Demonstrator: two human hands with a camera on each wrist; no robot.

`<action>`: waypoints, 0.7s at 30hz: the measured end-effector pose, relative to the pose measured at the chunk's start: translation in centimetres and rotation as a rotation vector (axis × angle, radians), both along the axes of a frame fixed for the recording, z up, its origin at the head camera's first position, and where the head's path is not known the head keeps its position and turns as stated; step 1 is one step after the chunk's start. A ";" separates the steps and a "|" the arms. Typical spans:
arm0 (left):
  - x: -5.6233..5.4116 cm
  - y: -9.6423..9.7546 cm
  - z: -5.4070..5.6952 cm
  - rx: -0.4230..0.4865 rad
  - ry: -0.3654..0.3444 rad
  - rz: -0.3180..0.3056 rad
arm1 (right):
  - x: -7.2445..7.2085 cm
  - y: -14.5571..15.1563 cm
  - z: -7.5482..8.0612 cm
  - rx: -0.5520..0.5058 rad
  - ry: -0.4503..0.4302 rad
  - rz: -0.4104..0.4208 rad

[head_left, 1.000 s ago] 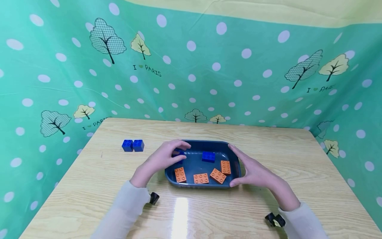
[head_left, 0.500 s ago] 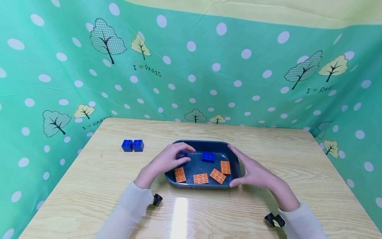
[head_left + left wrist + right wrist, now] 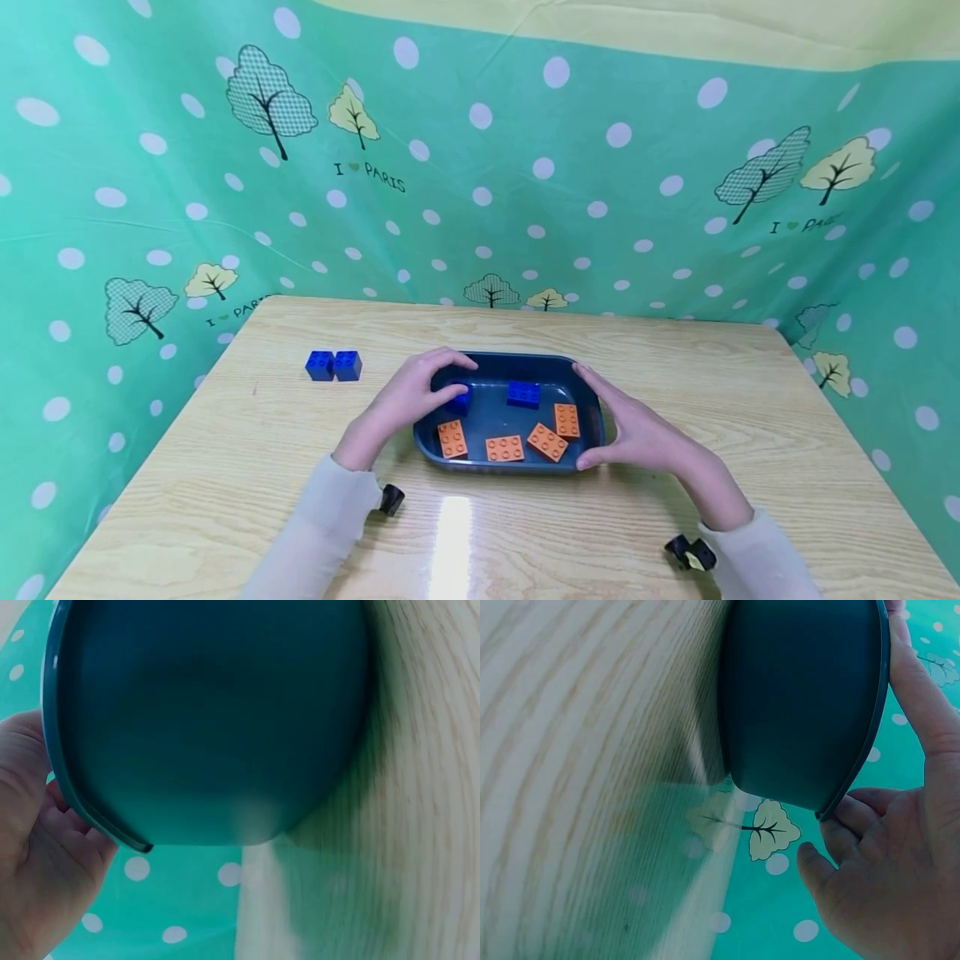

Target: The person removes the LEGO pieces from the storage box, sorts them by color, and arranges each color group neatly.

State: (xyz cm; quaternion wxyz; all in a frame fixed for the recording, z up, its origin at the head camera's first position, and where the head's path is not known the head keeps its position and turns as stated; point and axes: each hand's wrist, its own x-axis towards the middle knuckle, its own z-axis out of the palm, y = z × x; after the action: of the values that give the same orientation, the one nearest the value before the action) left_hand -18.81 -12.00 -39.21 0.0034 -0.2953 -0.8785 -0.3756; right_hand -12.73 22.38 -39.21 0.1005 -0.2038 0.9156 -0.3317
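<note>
Six blocks [image 3: 506, 448] already lie in the tray [image 3: 487, 423], two blue blocks [image 3: 348, 366] sit outside, and left hand [image 3: 408, 393] and right hand [image 3: 636, 423] spread wide at its ends.

Grn dotted cloth [image 3: 517, 217] w/ trees [image 3: 270, 96], lt wood tbl [image 3: 555, 533], wht glare [image 3: 452, 546]

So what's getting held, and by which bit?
The right hand grips the dark blue tray by its right-end rim; the left hand seems to hold nothing.
</note>
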 end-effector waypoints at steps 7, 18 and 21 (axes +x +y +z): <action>-0.1 -0.4 -0.5 -0.010 0.040 0.071 | 0.0 0.0 -0.1 0.002 0.011 0.005; -0.2 -1.4 -1.2 -0.111 -0.034 0.114 | 0.0 0.0 0.0 0.013 0.020 0.007; -0.2 -1.5 -1.4 -0.122 -0.065 0.101 | 0.0 0.0 0.0 0.018 0.021 0.008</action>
State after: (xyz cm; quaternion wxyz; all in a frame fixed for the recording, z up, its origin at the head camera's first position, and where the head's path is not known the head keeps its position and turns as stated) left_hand -19.04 -13.54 -40.60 -0.0243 -0.2379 -0.9132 -0.3300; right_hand -12.74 22.42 -39.23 0.0939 -0.2102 0.9187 -0.3210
